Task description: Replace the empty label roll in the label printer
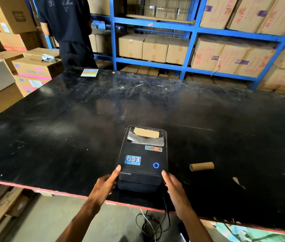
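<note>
A black label printer sits near the front edge of the black table, its lid down and a blue ring light glowing. Cardboard shows through the window at its back. My left hand grips the printer's front left corner and my right hand grips its front right corner. An empty brown cardboard roll core lies on its side on the table, a little to the right of the printer.
A person in dark clothes stands at the table's far left. A coloured sheet lies at the far edge. A paper scrap lies front right. Blue shelving with cartons stands behind. Cables hang below the front edge.
</note>
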A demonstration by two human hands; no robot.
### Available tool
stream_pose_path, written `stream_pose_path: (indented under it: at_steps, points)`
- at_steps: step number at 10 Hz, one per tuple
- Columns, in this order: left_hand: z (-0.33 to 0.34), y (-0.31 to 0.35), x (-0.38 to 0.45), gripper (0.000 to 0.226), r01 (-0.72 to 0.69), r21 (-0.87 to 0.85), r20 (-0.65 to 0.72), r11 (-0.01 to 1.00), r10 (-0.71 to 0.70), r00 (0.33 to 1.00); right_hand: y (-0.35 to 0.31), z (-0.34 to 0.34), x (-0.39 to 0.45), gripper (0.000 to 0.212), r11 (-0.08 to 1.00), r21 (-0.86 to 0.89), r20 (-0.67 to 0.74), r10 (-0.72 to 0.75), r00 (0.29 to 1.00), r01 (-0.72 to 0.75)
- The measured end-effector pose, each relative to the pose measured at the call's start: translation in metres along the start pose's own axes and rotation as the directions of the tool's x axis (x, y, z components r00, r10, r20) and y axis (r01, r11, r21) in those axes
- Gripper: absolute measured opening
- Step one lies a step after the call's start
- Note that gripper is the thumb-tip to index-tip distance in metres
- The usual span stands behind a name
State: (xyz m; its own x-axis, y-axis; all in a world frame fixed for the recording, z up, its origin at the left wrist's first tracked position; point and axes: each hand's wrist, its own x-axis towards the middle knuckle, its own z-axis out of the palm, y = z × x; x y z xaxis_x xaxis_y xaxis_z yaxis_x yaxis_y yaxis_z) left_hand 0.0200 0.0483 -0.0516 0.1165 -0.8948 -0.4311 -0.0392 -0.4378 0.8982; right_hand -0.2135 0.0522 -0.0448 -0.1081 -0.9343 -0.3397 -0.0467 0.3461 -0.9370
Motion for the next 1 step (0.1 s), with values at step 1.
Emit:
stream_pose_path:
  at_steps: [1]
  points:
    - [-0.0179, -0.0235, -0.0113, 0.049, 0.015, -0.054, -0.1, 0.998, -0.02, 0.995, 0.0142, -0.008, -0.0204, 0.069, 0.998, -0.003, -0.211, -0.063, 0.975, 0.064]
